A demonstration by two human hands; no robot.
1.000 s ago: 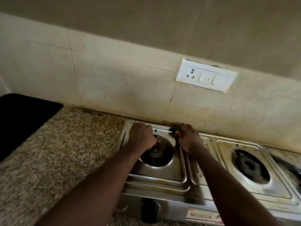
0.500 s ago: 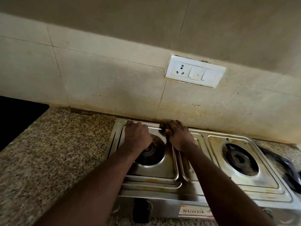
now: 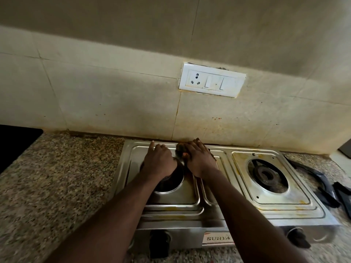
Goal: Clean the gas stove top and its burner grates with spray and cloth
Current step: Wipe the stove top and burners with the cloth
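From the head camera, we see the stove top (image 3: 296,205) stripped of its burner grates (image 3: 321,185), which lie on the granite counter (image 3: 57,177) just to the stove's right, dark and, as far as we can tell, not yet wiped. Our right hand (image 3: 199,160) presses a dark wadded cloth (image 3: 180,148) onto the rear edge of the left pan. The fingers are laid over the cloth and the thumb is tucked against it. Our left hand (image 3: 159,162) rests over the left burner (image 3: 171,184) with the forefinger stretched to the back rim and the other fingers bent. We cannot tell whether it holds anything.

We judge the job to be in its early or middle part. The grates are off and scrubbing is under way at the left rear. Yellow-brown stains mark the pan around the right burner (image 3: 266,174) and the front ledge, so most of the top is left, and the grates after it. No spray bottle is in view.
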